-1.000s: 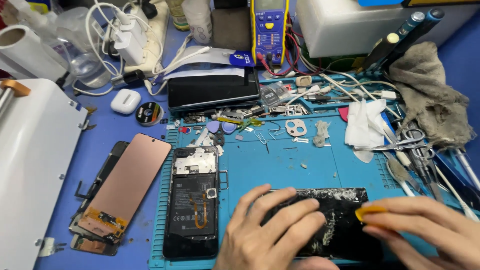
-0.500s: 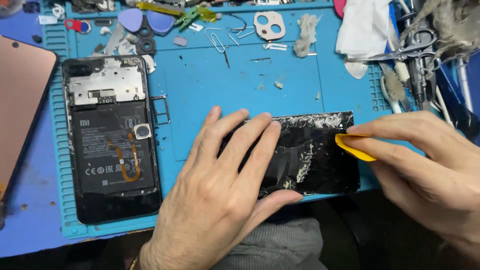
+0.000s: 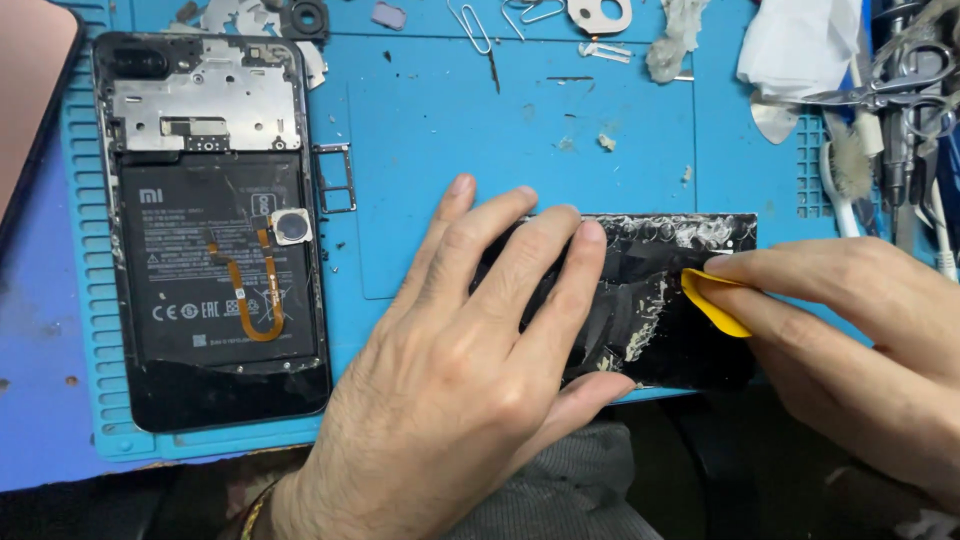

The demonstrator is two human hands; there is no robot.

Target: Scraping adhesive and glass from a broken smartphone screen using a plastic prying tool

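Two hands work the black panel (image 3: 650, 300) — left hand (image 3: 470, 370) flat, right hand (image 3: 850, 340) apparently pinching a yellow pick (image 3: 712, 303).

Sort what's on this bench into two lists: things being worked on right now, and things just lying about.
In use:
- left hand, pressing flat on the black panel
- right hand, pinching the yellow pick against that panel

Lying about:
- opened phone
- paper clips
- scissors
- white cloth
- blue mat
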